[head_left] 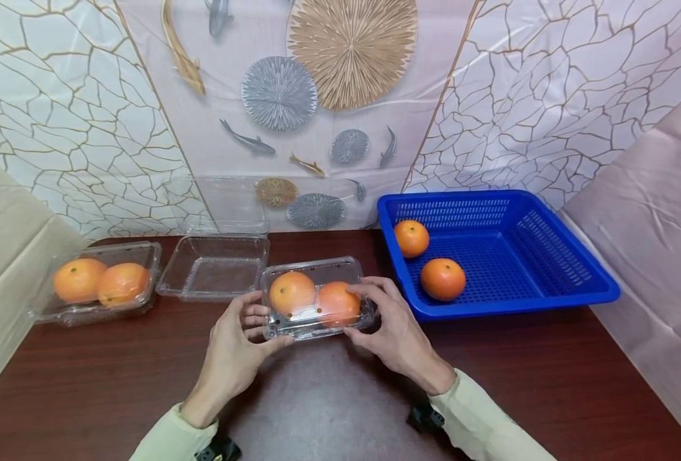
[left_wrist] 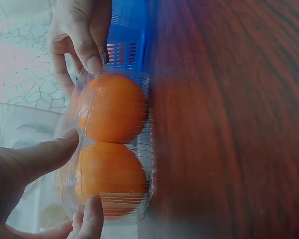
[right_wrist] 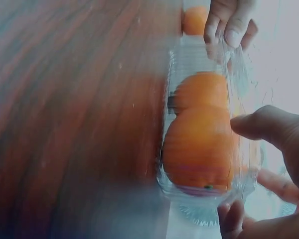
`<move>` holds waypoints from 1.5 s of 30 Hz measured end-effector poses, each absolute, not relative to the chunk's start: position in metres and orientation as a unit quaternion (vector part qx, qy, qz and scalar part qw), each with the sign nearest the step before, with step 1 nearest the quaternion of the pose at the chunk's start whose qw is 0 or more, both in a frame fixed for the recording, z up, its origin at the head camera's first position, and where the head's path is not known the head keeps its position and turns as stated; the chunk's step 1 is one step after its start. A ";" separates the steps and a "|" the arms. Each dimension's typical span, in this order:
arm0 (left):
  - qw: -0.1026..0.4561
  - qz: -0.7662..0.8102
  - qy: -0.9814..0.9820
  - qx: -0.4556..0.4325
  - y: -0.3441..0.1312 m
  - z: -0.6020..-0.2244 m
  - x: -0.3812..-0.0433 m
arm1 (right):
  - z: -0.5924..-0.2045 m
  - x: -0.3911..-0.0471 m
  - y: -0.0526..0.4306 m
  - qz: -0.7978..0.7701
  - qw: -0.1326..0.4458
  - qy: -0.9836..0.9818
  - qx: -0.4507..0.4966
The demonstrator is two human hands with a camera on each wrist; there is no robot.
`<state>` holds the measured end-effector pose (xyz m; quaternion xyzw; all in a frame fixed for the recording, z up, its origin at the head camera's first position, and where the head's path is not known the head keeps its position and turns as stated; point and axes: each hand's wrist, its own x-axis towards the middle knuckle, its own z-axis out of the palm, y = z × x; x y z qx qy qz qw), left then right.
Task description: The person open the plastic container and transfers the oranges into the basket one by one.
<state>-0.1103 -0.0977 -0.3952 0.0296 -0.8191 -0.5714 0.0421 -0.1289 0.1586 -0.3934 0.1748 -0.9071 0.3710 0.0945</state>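
In the head view, my left hand (head_left: 236, 358) and right hand (head_left: 394, 333) hold a clear plastic clamshell box (head_left: 311, 264) by its two ends. Its lid is down over two oranges (head_left: 292, 293) lying side by side. Each thumb lies along the near edge, and the other fingers wrap round the sides. From the left wrist, the left thumb (left_wrist: 52, 154) shows against the lid rim, with the right hand (left_wrist: 79, 37) at the far end. The right wrist view has the right thumb (right_wrist: 259, 123) pressed at the rim.
Left of the held box stands an open clamshell box (head_left: 216, 266), lid raised against the backdrop. Further left sits a closed clamshell (head_left: 151, 272) with two oranges. On the right, a blue plastic basket (head_left: 525, 304) contains two loose oranges (head_left: 443, 280). All rest on a dark wooden table (head_left: 115, 384).
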 end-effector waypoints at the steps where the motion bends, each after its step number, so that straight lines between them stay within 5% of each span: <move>1: 0.040 -0.576 -0.816 0.031 -0.098 -0.395 -0.110 | -0.393 -0.129 0.158 0.375 0.094 -0.906 0.173; 33: -0.010 -0.511 -0.860 -0.006 -0.100 -0.388 -0.108 | -0.399 -0.125 0.155 0.345 0.114 -0.914 0.183; 45: 0.020 -0.453 -0.891 0.016 -0.096 -0.379 -0.096 | -0.393 -0.120 0.150 0.265 0.147 -0.935 0.182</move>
